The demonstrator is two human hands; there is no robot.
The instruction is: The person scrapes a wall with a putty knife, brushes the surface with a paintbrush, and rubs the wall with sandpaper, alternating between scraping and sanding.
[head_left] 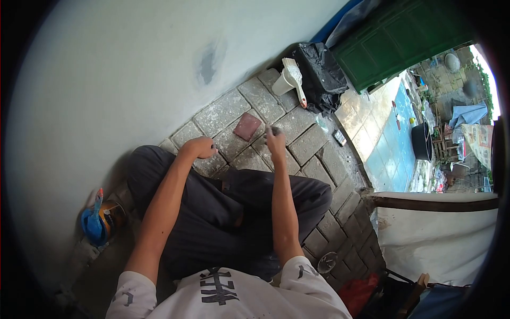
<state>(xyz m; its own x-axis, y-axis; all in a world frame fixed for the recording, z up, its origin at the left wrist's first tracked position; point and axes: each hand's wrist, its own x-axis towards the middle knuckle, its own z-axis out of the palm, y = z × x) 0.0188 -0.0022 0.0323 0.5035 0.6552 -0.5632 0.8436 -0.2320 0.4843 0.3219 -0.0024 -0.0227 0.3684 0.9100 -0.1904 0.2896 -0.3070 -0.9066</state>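
Observation:
Above my crossed legs, both my hands hover over the paving. My left hand (201, 148) is curled closed, with a dark spot at its fingertips; whatever it may hold is too small to name. My right hand (275, 142) is also closed, its fingers pressed together and dark at the tips, and I cannot make out anything in it. Between and just beyond them lies a reddish-brown square sheet (247, 126), which looks like sandpaper, flat on dusty paving blocks (219, 111). Neither hand touches the sheet.
A white wall (127, 69) with a grey patch (207, 66) rises at the left. Ahead stand a white cup (283, 84) with a wide brush (295, 80) across it and a black plastic bag (319, 69). A blue-and-orange can (101, 223) is beside my left knee.

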